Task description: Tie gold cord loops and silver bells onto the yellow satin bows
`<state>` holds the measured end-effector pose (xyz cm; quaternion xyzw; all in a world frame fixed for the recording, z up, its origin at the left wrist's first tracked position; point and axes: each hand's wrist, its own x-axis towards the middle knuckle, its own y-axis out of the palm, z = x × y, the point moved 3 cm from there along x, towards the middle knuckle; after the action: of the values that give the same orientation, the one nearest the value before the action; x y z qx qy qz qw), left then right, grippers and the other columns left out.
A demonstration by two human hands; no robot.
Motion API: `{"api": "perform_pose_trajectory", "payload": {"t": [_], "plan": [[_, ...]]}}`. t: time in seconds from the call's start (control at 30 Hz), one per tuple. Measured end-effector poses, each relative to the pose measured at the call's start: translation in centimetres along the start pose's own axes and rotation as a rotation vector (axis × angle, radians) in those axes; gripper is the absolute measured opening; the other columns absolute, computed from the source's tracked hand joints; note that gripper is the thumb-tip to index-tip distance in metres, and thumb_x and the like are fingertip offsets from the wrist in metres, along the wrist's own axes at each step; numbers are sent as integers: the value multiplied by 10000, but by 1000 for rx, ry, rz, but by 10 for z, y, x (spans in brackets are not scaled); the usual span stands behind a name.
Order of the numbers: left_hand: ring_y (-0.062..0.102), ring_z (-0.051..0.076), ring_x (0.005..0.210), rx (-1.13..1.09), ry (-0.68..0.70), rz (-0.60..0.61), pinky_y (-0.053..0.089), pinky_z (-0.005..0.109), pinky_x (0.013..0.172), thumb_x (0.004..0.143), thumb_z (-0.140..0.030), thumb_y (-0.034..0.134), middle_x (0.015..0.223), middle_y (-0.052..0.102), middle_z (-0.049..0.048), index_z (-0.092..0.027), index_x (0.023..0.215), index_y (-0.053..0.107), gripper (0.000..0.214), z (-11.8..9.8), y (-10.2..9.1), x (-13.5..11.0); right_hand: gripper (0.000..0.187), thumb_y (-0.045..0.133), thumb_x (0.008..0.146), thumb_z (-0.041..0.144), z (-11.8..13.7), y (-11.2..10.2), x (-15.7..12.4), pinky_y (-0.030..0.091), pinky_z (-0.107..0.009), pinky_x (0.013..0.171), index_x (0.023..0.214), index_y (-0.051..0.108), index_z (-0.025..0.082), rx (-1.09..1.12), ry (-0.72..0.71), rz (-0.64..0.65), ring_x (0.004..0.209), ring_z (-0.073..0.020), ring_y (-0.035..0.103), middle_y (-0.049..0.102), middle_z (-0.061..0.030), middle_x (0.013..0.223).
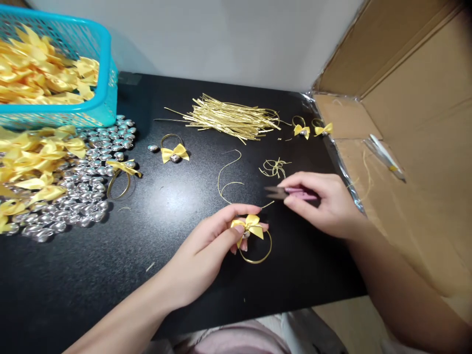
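Left hand [216, 241] pinched narrow on a yellow bow [250, 224] with a gold loop [259, 255], low on the black surface [177, 206]. Right hand [324, 201] curled around pink snips [291, 193], tips blurred, just right of the bow. Two finished bows [311, 130] by the cardboard box [416, 128]. One more [174, 153] mid-surface. One bundle of gold strips [230, 118]. One blue basket [99, 73] of bows. Silver beads [79, 196] too many to count.

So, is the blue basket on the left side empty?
No, the blue basket at the table's left edge is filled with yellow ribbon bows, heaped up to its rim.
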<state>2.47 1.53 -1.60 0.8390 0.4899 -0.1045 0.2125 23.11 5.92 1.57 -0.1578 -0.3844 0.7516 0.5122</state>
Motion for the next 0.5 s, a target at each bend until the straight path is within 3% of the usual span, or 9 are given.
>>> {"api": "perform_pose_trajectory", "payload": {"t": [0.13, 0.33, 0.5], "plan": [[611, 197, 921, -28, 14, 2, 400, 311, 774, 950, -307, 493, 1083, 735, 64, -264, 1293, 474, 346, 0, -1, -2, 197, 619, 877, 256, -29, 5, 7, 528, -319, 722, 1058, 602, 181, -100, 90, -137, 851, -206, 670, 687, -78, 963], [617, 175, 893, -90, 100, 4, 380, 291, 754, 933, -224, 515, 1101, 738, 90, -208, 1001, 534, 72, -4, -1, -4, 99, 608, 887, 237, -48, 17, 19, 485, -409, 786, 972, 600, 188, -245, -43, -188, 886, -250, 568, 601, -100, 954], [640, 164, 865, -140, 182, 20, 434, 281, 768, 902, -255, 601, 1105, 733, 95, -198, 985, 568, 105, -10, -1, -5, 62, 586, 892, 230, -52, 18, 21, 452, -429, 817, 935, 608, 190, -260, -18, -189, 882, -257, 519, 598, -98, 937]]}}
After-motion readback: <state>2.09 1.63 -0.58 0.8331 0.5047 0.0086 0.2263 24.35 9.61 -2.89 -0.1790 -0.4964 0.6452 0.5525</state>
